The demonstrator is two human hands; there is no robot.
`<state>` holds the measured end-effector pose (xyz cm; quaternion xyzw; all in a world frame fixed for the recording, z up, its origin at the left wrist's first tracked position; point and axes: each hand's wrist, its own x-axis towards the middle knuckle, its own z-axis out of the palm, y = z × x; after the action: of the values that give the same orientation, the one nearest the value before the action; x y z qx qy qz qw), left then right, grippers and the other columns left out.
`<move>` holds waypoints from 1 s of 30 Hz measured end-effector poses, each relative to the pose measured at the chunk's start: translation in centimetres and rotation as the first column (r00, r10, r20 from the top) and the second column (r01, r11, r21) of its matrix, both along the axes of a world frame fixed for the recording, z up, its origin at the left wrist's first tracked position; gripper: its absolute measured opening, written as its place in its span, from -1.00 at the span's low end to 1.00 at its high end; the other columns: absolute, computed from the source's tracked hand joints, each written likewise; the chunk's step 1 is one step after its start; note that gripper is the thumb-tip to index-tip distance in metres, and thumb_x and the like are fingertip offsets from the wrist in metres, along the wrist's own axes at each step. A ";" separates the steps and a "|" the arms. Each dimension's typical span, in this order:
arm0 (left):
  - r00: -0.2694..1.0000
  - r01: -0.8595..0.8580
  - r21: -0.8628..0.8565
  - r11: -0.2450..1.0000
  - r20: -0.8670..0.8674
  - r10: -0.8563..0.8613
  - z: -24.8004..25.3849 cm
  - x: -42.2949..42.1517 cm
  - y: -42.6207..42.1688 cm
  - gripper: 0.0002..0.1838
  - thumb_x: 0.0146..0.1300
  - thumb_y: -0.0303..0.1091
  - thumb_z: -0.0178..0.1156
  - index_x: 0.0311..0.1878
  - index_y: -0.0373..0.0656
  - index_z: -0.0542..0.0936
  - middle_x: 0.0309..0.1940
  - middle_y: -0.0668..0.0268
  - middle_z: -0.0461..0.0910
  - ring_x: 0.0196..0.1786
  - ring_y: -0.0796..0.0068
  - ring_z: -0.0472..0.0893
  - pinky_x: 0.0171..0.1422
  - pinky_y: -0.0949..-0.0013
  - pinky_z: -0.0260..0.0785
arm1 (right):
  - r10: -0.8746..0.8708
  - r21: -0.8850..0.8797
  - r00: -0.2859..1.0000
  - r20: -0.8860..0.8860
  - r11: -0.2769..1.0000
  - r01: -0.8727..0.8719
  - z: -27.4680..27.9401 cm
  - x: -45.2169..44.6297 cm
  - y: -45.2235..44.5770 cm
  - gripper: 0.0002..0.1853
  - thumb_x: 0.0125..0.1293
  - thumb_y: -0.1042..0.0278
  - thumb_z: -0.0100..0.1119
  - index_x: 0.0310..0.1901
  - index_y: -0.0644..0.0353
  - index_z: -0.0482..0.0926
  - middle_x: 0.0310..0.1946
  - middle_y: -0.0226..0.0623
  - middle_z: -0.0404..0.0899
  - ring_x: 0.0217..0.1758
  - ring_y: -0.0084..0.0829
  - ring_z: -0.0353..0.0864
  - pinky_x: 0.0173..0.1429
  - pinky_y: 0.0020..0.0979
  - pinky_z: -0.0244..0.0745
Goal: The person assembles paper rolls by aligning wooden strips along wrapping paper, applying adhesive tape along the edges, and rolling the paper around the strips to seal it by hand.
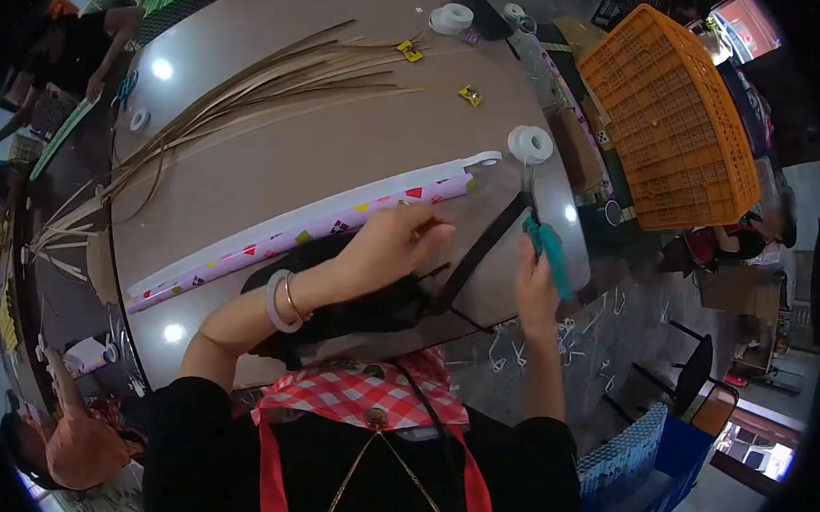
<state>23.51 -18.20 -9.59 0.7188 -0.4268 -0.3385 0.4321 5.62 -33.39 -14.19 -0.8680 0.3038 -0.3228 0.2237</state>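
Right, I'm over the brown tabletop [323,149], and my landmark is the long, slim roll in white and pink with bright coloured shapes [281,244]. It lies at a slant, near end off to my left, far end up and away to the right, a narrow white strip [376,187] running along its far side.

My left hand [387,255] is the closer one: the roll passes just beyond its knuckles, with dark fabric [333,308] on the body side of the roll. Those fingers are bent, thumb drawn in; whether they pinch anything, I can't tell.

Over to my right hand [536,295], and it's closed on the teal-handled metal scissors [554,260]. They're right of the roll's far end and apart from it, blades aimed away from me, towards the stacked white tape rolls [530,145]. So from the scissors, the roll lies leftward, its long axis cutting across their line. A black strap [485,246] slants between my two hands, its upper end close by the blades.
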 end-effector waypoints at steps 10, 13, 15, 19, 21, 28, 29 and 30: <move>0.849 -0.010 0.001 1.000 -0.528 0.009 -2.8 -2.3 -2.9 -0.60 0.30 -0.06 0.05 -0.31 -0.28 0.55 -0.70 0.39 0.42 -0.66 0.66 0.39 -0.62 0.52 0.15 | 0.441 0.296 0.896 -0.048 0.863 -0.409 1.8 0.5 0.6 -0.40 0.05 0.38 0.15 0.21 0.20 0.32 -0.09 -0.11 0.47 -0.11 -0.16 0.47 0.00 -0.31 0.33; 0.877 0.031 -0.065 0.997 -0.478 -0.058 -3.3 -2.1 -3.6 -0.59 0.29 -0.07 0.08 -0.40 -0.29 0.56 -0.76 0.38 0.38 -0.70 0.65 0.35 -0.62 0.50 0.13 | 0.394 0.451 0.918 0.037 0.814 -0.367 2.8 1.3 1.6 -0.32 0.03 0.33 0.21 0.24 0.23 0.25 -0.06 -0.11 0.40 -0.05 -0.15 0.43 0.04 -0.30 0.32; 0.956 0.156 -0.151 0.976 -0.225 -0.188 -3.5 -1.2 -4.5 -0.62 0.25 -0.07 0.12 -0.38 -0.28 0.58 -0.73 0.26 0.41 -0.71 0.51 0.37 -0.59 0.38 0.19 | 0.352 0.419 0.936 0.016 0.848 -0.326 1.5 1.4 0.7 -0.29 -0.01 0.36 0.26 0.23 0.21 0.24 -0.08 -0.16 0.37 -0.05 -0.24 0.41 -0.07 -0.35 0.36; 0.914 0.332 0.082 0.940 0.219 -0.342 -2.5 5.6 -8.0 -0.70 0.14 -0.10 0.18 -0.29 -0.16 0.63 -0.49 0.10 0.58 -0.41 0.18 0.58 -0.25 0.21 0.40 | 0.264 0.511 0.962 -0.069 0.837 -0.193 1.2 1.2 -2.1 -0.33 -0.06 0.38 0.28 0.19 0.15 0.33 -0.11 -0.26 0.41 -0.15 -0.42 0.43 -0.22 -0.44 0.37; 0.933 0.103 -0.028 0.994 0.348 -0.087 -4.9 7.9 -11.0 -0.70 0.10 -0.12 0.21 -0.27 -0.16 0.64 -0.38 0.02 0.59 -0.27 0.12 0.59 -0.16 0.19 0.43 | 0.328 0.547 0.929 -0.174 0.816 -0.186 1.5 1.1 -4.3 -0.40 -0.02 0.33 0.23 0.15 0.15 0.41 -0.17 -0.28 0.48 -0.22 -0.44 0.46 -0.21 -0.48 0.38; 0.848 0.254 0.047 0.966 0.470 -0.245 -8.8 8.8 -16.8 -0.51 0.01 0.06 0.27 -0.24 -0.24 0.62 -0.32 0.01 0.60 -0.24 0.13 0.59 -0.13 0.19 0.42 | 0.534 0.700 0.803 -0.266 0.679 -0.220 2.6 2.3 -9.2 -0.50 0.07 0.28 0.17 0.11 0.15 0.48 -0.17 -0.26 0.59 -0.22 -0.54 0.53 -0.19 -0.51 0.44; 0.851 0.291 0.098 0.952 0.428 -0.304 -8.5 8.8 -16.9 -0.50 0.00 0.08 0.26 -0.25 -0.22 0.63 -0.32 0.01 0.60 -0.26 0.13 0.59 -0.15 0.19 0.42 | 0.550 0.738 0.774 -0.312 0.654 -0.167 3.6 2.8 -9.3 -0.50 0.07 0.28 0.16 0.10 0.17 0.48 -0.16 -0.26 0.59 -0.21 -0.53 0.54 -0.16 -0.51 0.44; 0.798 0.377 0.068 0.924 0.483 -0.361 -8.4 9.0 -16.8 -0.56 0.04 0.04 0.25 -0.26 -0.20 0.63 -0.34 0.04 0.61 -0.32 0.14 0.60 -0.21 0.17 0.41 | 0.567 0.771 0.743 -0.355 0.627 -0.110 4.1 3.1 -9.5 -0.50 0.07 0.29 0.16 0.10 0.18 0.48 -0.15 -0.25 0.59 -0.19 -0.51 0.54 -0.14 -0.51 0.43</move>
<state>32.55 -34.99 -17.94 0.6765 -0.6585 -0.2177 0.2478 8.77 -42.87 -10.04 -0.8100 0.2763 0.1446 0.4967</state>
